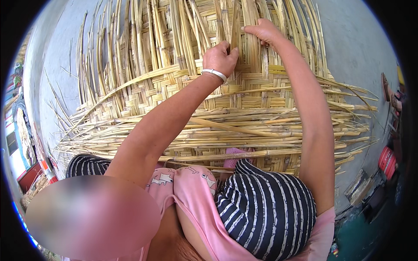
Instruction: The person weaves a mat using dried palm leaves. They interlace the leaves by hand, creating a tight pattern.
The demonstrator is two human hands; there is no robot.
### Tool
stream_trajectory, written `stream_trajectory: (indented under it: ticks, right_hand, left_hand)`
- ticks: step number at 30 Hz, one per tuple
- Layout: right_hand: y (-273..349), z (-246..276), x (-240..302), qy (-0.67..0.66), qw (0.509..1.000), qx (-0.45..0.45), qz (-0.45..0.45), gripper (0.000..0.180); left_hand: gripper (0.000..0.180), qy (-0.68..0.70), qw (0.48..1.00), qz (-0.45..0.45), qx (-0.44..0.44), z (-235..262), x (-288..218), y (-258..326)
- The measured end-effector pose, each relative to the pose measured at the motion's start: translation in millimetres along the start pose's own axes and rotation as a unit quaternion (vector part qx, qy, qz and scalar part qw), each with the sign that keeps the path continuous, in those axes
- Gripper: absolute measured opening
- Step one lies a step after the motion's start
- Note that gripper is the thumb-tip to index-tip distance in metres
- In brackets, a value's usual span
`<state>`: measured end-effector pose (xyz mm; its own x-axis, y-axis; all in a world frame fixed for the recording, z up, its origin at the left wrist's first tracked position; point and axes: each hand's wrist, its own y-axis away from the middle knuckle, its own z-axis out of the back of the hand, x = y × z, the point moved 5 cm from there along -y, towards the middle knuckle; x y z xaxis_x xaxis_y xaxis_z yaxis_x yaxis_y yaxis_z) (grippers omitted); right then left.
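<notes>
A mat of split yellow reeds [257, 102] lies in front of me, partly woven in a close crossing pattern. Long loose reed strips [143, 30] stand out from its weave toward the far side. My left hand [220, 58], with a white band at the wrist, is closed around a few upright strips near the middle. Just right of it and a little farther off, my right hand [264, 32] grips flat reed strips [250, 48], its thumb laid across them. The strips' lower ends run into the weave. My fingers partly hide the points of grip.
Across the near side of the mat lies a thick band of loose reeds [244, 130]. A pink slipper [235, 157] shows by my knees. Grey concrete floor [352, 52] surrounds the mat. At the right stand a red bucket [386, 161] and another person's foot [395, 103].
</notes>
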<state>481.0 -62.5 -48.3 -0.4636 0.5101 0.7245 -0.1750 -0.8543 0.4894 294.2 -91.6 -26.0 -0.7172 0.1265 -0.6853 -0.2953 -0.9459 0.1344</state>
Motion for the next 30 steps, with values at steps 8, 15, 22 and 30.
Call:
stream_trajectory:
  ticks: [8, 15, 22, 30]
  right_hand:
    - [0.3, -8.4, -1.3, -0.140, 0.989, -0.001, 0.037, 0.035]
    - [-5.8, -12.6, -7.1, -0.210, 0.972, 0.099, -0.047, 0.041]
    - [-7.1, -17.3, -12.5, -0.228, 0.962, 0.139, -0.054, 0.040]
    - [15.7, -12.2, 2.4, -0.245, 0.967, 0.068, 0.012, 0.032]
  left_hand:
    - [0.030, 0.005, 1.000, 0.008, 0.009, -4.0, 7.9, -5.2]
    - [0.031, 0.067, 0.998, 0.005, 0.008, -0.2, 7.2, -0.1]
    - [0.033, 0.072, 0.997, -0.002, 0.015, -0.5, 6.9, -0.4]
    - [0.030, 0.072, 0.997, 0.019, 0.015, -4.4, 12.8, -5.2]
